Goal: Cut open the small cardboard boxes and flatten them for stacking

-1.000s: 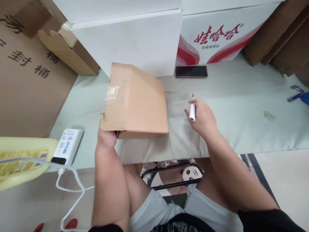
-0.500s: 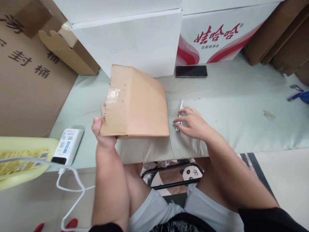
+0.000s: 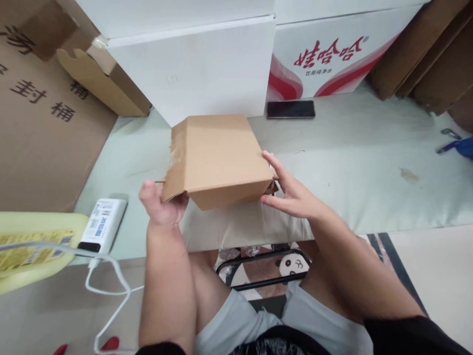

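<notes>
A brown cardboard box [image 3: 225, 153] is held tilted just over the cloth-covered table, with clear tape across its left flap. My left hand [image 3: 164, 204] grips that flap at its near left corner, thumb outside and fingers underneath. At the opposite end, my right hand [image 3: 290, 192] spans the box's right edge, fingers on the far side and thumb at the near corner. Loose flap edges show beside the thumb. The slim whitish tool seen earlier under the right hand is now mostly hidden by box and fingers.
A black phone [image 3: 290, 109] lies before the white cartons [image 3: 207, 69]. To the left are a white power bank [image 3: 103, 224] with a cable, a yellow container [image 3: 37, 236] and a large carton [image 3: 37, 128]. A blue-handled tool [image 3: 461, 146] lies far right.
The box has tipped lower and swung rightward, its broad face turning upward. My right hand has left the slim whitish tool and come onto the box's right end. My left hand keeps its hold.
</notes>
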Action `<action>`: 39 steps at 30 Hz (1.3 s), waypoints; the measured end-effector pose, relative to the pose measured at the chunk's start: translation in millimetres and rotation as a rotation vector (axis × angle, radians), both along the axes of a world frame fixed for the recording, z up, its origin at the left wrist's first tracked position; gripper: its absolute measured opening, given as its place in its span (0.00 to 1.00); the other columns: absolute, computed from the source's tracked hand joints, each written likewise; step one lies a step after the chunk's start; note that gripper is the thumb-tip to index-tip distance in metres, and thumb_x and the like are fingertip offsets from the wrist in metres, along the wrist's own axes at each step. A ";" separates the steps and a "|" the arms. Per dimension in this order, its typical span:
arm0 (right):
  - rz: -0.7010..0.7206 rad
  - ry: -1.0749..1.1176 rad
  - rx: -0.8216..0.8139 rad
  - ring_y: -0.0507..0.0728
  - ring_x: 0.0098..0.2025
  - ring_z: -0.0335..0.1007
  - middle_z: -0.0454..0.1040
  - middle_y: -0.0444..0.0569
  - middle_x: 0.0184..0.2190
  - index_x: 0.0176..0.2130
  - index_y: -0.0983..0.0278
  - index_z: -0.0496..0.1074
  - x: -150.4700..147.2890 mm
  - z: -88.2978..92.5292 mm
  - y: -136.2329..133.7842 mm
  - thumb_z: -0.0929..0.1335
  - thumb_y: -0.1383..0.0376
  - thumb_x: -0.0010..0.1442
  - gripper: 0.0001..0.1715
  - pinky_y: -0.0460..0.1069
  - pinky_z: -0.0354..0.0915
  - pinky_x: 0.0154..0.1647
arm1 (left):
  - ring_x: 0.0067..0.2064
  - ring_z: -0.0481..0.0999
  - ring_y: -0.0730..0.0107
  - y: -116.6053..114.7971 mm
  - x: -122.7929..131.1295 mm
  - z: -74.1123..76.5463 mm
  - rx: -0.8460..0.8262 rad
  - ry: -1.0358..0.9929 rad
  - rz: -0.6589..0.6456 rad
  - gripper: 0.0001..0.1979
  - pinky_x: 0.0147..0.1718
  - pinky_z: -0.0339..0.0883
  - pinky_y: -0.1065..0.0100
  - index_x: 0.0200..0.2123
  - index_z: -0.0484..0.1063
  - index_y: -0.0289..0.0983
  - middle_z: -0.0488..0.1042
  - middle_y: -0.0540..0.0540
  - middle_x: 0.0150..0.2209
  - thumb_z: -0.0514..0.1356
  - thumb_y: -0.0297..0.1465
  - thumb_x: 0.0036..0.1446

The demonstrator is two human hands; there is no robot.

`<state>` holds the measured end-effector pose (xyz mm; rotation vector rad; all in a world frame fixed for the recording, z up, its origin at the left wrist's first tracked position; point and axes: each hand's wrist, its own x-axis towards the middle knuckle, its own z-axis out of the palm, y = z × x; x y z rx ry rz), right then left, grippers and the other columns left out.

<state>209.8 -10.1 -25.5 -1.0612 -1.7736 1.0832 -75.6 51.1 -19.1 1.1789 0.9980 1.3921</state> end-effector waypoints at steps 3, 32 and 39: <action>-0.102 0.168 -0.018 0.67 0.69 0.65 0.60 0.54 0.71 0.76 0.51 0.42 0.2 -5.3 0.4 0.72 0.46 0.62 0.56 0.64 0.67 0.67 | 0.63 0.73 0.41 -10.4 6.5 7.3 -0.137 -0.040 -0.073 0.45 0.59 0.71 0.52 0.50 0.79 0.41 0.84 0.40 0.45 0.69 0.64 0.34; -0.378 0.087 0.001 0.65 0.61 0.72 0.73 0.53 0.61 0.59 0.57 0.69 5.2 4.0 -2.0 0.72 0.45 0.60 0.33 0.62 0.69 0.64 | 0.42 0.82 0.65 -0.1 2.5 8.5 -0.075 0.116 0.156 0.26 0.40 0.77 0.69 0.41 0.80 0.40 0.83 0.47 0.39 0.79 0.42 0.39; -0.485 0.234 -0.102 0.62 0.53 0.74 0.76 0.49 0.54 0.54 0.55 0.73 3.8 4.0 0.4 0.68 0.41 0.63 0.29 0.59 0.72 0.56 | 0.15 0.61 0.75 0.1 -2.3 24.1 -0.124 -0.099 0.039 0.13 0.12 0.52 0.72 0.31 0.76 0.37 0.67 0.53 0.15 0.68 0.38 0.42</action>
